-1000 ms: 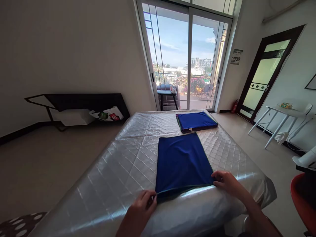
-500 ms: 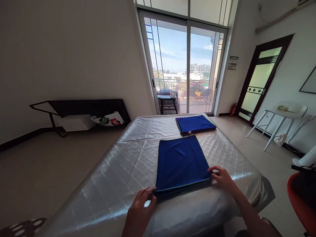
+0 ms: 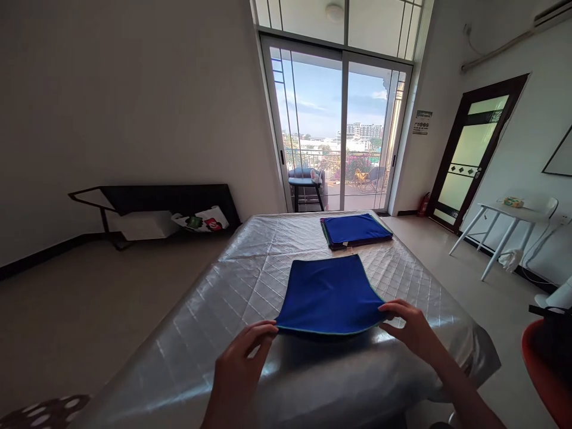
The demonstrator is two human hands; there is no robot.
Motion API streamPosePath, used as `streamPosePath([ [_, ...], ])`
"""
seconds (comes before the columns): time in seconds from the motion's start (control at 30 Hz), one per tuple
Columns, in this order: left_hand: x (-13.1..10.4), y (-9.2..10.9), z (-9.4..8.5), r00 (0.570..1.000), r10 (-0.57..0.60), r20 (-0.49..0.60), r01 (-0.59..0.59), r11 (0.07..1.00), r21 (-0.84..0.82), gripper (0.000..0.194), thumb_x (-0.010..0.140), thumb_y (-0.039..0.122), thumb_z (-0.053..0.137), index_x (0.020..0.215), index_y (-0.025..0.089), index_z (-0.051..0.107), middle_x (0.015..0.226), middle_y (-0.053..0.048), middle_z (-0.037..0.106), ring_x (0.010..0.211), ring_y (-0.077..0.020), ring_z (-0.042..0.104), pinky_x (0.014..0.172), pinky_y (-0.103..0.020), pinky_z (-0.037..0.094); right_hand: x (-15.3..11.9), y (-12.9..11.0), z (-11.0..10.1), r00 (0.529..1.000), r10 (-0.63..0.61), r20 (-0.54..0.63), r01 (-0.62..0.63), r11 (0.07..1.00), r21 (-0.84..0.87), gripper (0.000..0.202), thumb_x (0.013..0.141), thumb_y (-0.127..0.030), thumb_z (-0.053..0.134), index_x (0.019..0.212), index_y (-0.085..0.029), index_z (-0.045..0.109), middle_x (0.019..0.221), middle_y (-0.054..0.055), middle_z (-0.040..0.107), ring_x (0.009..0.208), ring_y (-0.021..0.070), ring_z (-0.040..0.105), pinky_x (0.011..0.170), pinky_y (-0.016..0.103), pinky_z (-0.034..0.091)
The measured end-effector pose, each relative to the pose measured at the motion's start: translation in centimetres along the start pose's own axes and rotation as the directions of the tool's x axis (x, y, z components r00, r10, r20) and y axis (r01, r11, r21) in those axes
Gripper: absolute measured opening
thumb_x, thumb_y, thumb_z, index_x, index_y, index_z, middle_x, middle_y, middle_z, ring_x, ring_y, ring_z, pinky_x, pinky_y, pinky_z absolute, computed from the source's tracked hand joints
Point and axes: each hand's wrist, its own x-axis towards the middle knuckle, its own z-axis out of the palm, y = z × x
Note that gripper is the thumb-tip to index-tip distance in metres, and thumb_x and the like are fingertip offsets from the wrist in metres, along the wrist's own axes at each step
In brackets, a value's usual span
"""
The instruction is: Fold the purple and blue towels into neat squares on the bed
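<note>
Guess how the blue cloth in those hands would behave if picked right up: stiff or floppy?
Probably floppy: the blue cloth sags between the left hand and right hand. It looks fairly light, too, since fingertips seem enough to raise its near edge.

The place looks like a room of a home, but this is not fully certain. Big sliding glass doors (image 3: 343,131) open to a balcony, which has a railing (image 3: 313,157) and a chair (image 3: 378,177). Inside, there is a white table (image 3: 513,211) near the wall and one wooden door (image 3: 478,155) with glass panels. A fire extinguisher (image 3: 423,204) and a printed notice (image 3: 422,122) make it also a little similar to a rented or shared room.
</note>
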Motion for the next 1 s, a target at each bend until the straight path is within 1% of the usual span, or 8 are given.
streamPosePath([
  [0.13, 0.6, 0.6, -1.3, 0.990, 0.139, -0.002, -0.137, 0.981, 0.136, 0.028, 0.088, 0.044, 0.054, 0.087, 0.027, 0.076, 0.099, -0.001, 0.078, 0.082, -0.0181, 0.075, 0.070, -0.027, 0.063, 0.0, -0.5, 0.0, 0.990, -0.118, -0.075, 0.111, 0.990, -0.087, 0.023, 0.086, -0.048, 0.064, 0.085, -0.028, 0.075, 0.088, 0.004, 0.073, 0.071, 0.0186, 0.069, 0.070, 0.034, 0.061],
  [0.27, 2.3, 1.6, -3.2, 0.952, 0.306, -0.011, -0.289, 0.910, 0.299, 0.028, 0.091, 0.047, 0.054, 0.089, 0.029, 0.075, 0.095, 0.000, 0.078, 0.081, -0.0186, 0.075, 0.067, -0.026, 0.063, 1.3, -2.4, -2.2, 0.971, -0.217, -0.100, 0.193, 0.959, -0.207, 0.029, 0.091, -0.052, 0.059, 0.093, -0.030, 0.078, 0.090, 0.006, 0.074, 0.076, 0.0203, 0.070, 0.068, 0.034, 0.061],
  [0.4, 6.3, 4.2, -6.1, 0.903, 0.429, -0.025, -0.387, 0.837, 0.387, 0.034, 0.094, 0.053, 0.051, 0.087, 0.030, 0.076, 0.088, 0.003, 0.078, 0.077, -0.0167, 0.074, 0.065, -0.026, 0.061, 3.5, -6.1, -5.5, 0.903, -0.423, -0.077, 0.378, 0.866, -0.327, 0.031, 0.096, -0.051, 0.054, 0.101, -0.031, 0.078, 0.090, 0.005, 0.073, 0.076, 0.0172, 0.069, 0.070, 0.031, 0.060],
  [0.5, 10.1, 7.3, -8.5, 0.870, 0.491, -0.052, -0.425, 0.799, 0.425, 0.047, 0.092, 0.064, 0.047, 0.085, 0.028, 0.076, 0.086, 0.005, 0.078, 0.081, -0.0158, 0.074, 0.076, -0.032, 0.062, 5.4, -9.9, -8.2, 0.840, -0.535, -0.093, 0.456, 0.787, -0.415, 0.030, 0.095, -0.052, 0.057, 0.103, -0.032, 0.078, 0.092, 0.004, 0.071, 0.076, 0.0150, 0.068, 0.068, 0.029, 0.059],
  [0.6, 13.6, 10.7, -10.6, 0.909, 0.405, -0.097, -0.325, 0.836, 0.443, 0.067, 0.085, 0.078, 0.041, 0.087, 0.021, 0.076, 0.090, 0.005, 0.077, 0.088, -0.0171, 0.072, 0.088, -0.046, 0.058, 7.2, -14.0, -10.7, 0.840, -0.535, -0.093, 0.444, 0.776, -0.449, 0.031, 0.092, -0.054, 0.062, 0.103, -0.030, 0.079, 0.096, 0.004, 0.071, 0.081, 0.0161, 0.069, 0.070, 0.029, 0.059],
  [0.7, 16.2, 14.0, -12.1, 0.966, 0.205, -0.155, -0.136, 0.918, 0.372, 0.074, 0.074, 0.084, 0.047, 0.087, 0.016, 0.076, 0.076, 0.008, 0.073, 0.071, -0.0128, 0.071, 0.079, -0.050, 0.057, 8.6, -17.3, -12.7, 0.885, -0.463, -0.056, 0.399, 0.814, -0.423, 0.035, 0.089, -0.056, 0.064, 0.107, -0.028, 0.078, 0.094, 0.002, 0.075, 0.084, 0.0185, 0.071, 0.076, 0.032, 0.060],
  [0.8, 17.8, 16.4, -13.1, 0.986, 0.027, -0.164, 0.020, 0.961, 0.277, 0.074, 0.064, 0.081, 0.058, 0.088, 0.014, 0.077, 0.064, 0.009, 0.069, 0.060, -0.0115, 0.067, 0.069, -0.049, 0.056, 9.5, -19.4, -13.9, 0.908, -0.419, -0.028, 0.370, 0.830, -0.417, 0.038, 0.086, -0.056, 0.067, 0.108, -0.027, 0.078, 0.091, 0.000, 0.077, 0.086, 0.0201, 0.072, 0.080, 0.036, 0.060],
  [1.0, 19.0, 16.0, -15.1, 0.998, 0.025, -0.064, 0.001, 0.929, 0.371, 0.072, 0.067, 0.076, 0.058, 0.089, 0.011, 0.076, 0.063, 0.008, 0.069, 0.063, -0.0149, 0.068, 0.066, -0.056, 0.050, 8.7, -20.7, -14.4, 0.910, -0.413, 0.032, 0.388, 0.823, -0.414, 0.038, 0.085, -0.058, 0.067, 0.104, -0.027, 0.078, 0.084, -0.001, 0.077, 0.079, 0.0179, 0.072, 0.077, 0.035, 0.062],
])
